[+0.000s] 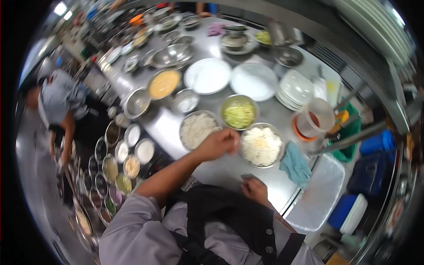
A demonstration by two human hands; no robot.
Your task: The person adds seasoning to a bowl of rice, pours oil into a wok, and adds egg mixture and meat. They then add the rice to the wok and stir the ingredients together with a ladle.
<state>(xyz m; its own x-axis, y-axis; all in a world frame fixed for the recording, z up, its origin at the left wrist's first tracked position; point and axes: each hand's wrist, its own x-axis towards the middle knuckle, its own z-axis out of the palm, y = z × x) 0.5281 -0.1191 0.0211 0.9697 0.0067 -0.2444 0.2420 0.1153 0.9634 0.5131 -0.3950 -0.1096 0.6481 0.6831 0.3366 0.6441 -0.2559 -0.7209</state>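
Observation:
My left hand (219,143) reaches out over the steel counter (221,170) with its fingers bunched together. It sits between a metal bowl of white shreds (196,129) and a second bowl of white and pale yellow shreds (261,145), at that bowl's left rim. Whether it pinches any food is hidden. Just beyond stands a bowl of green shreds (239,112). My right hand (255,189) rests curled at the counter's near edge, close to my dark apron (229,216). A small grey thing (247,176) lies at its fingertips.
A blue cloth (295,164) lies right of the bowls, beside a plastic jug (314,118). White plates (207,75), a plate stack (295,88), an orange sauce bowl (164,84) and empty steel bowls (138,102) sit farther back. Several small ingredient tubs (119,163) line the left. Another person (57,101) stands there.

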